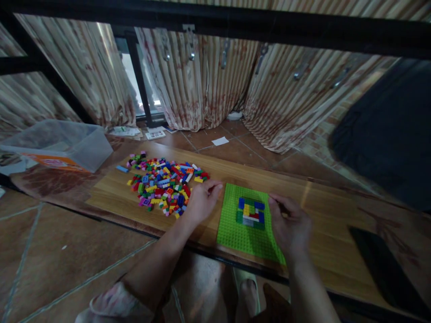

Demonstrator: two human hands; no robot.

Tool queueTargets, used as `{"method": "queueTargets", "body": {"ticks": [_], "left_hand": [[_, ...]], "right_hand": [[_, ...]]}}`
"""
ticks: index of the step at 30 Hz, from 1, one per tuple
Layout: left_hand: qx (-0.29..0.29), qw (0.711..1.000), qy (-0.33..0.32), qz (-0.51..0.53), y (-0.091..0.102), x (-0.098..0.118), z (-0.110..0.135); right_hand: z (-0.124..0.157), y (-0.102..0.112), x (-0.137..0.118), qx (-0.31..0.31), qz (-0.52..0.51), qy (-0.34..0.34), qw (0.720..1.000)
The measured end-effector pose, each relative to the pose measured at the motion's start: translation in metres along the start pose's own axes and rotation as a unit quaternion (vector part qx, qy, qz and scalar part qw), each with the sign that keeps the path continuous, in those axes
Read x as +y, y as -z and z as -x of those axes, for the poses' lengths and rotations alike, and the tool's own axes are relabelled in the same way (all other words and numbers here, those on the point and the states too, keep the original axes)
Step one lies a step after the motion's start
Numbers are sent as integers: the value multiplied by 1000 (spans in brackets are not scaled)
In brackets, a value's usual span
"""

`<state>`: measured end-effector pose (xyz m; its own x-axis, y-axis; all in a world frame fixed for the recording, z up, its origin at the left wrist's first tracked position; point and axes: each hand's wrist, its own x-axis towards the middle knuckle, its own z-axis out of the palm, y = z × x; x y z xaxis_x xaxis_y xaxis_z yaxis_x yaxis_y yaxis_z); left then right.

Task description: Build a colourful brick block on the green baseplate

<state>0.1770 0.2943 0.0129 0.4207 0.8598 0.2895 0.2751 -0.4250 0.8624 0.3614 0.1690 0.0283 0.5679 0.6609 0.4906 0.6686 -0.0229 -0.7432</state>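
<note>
A green studded baseplate (232, 237) lies on the wooden board. Near its middle stands a small square build of blue, green, yellow, red, white and grey toy bricks (251, 212). My left hand (202, 202) is closed in a pinch just left of the plate's far left corner, beside the brick pile; whatever is between its fingertips is too small to make out. At the plate's right edge, my right hand (292, 226) is closed too, thumb and fingertips together by the far right corner. What it pinches, if anything, cannot be made out.
Loose coloured bricks (164, 181) spread over the wooden board (323, 251) on the left. Behind them stands a clear plastic bin (90, 146) with an orange label. A dark flat object (384, 264) lies at the right. A black metal bar (215, 20) crosses overhead, before striped curtains (215, 85).
</note>
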Motion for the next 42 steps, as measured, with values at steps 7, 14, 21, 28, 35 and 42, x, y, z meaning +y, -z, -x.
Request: {"method": "queueTargets", "body": {"ticks": [7, 14, 21, 28, 35, 42], "left_hand": [[5, 931, 182, 318, -49, 23, 17], [24, 925, 179, 335, -66, 34, 28], [-3, 945, 148, 291, -75, 35, 30], [-34, 973, 131, 188, -69, 28, 23], [-40, 989, 132, 53, -58, 25, 16], [-51, 991, 122, 12, -62, 29, 21]], "right_hand": [[14, -10, -23, -150, -64, -33, 986], [16, -9, -25, -177, 18, -4, 984], [18, -3, -19, -186, 72, 12, 980], [8, 12, 7, -140, 86, -54, 985], [8, 14, 16, -151, 124, -119, 973], [12, 4, 8, -167, 159, -94, 969]]}}
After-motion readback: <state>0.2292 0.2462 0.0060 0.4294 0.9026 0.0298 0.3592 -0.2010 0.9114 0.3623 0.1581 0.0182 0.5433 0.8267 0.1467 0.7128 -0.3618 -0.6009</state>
